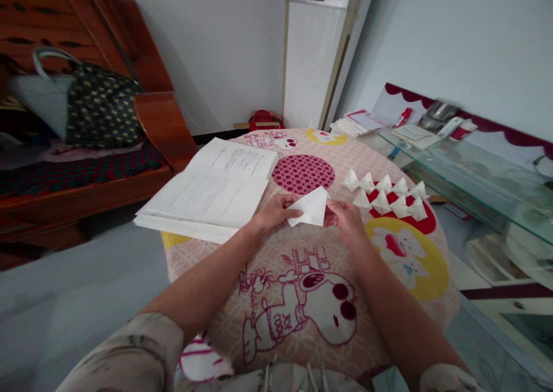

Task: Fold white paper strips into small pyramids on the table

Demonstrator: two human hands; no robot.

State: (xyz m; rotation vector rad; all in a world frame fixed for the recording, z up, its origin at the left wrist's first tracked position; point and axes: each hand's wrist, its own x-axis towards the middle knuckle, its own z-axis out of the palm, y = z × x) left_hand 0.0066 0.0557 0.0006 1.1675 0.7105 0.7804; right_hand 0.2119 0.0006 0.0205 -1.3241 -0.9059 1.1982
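Observation:
Between my two hands is a folded piece of white paper, held up a little above the patterned tablecloth. My left hand pinches its left edge, the thumb lying on top of the paper. At the right edge, my right hand grips the sheet with thumb and fingers; some fingertips are hidden behind it. To the left lies an open book with printed pages. On the right, several small pointed folded paper pieces stand in two rows, apart from my right hand.
The round table wears a pink tablecloth with cartoon prints. Beyond its right edge stands a glass-topped cabinet with papers and a metal container. A wooden bench with a patterned bag is at the left.

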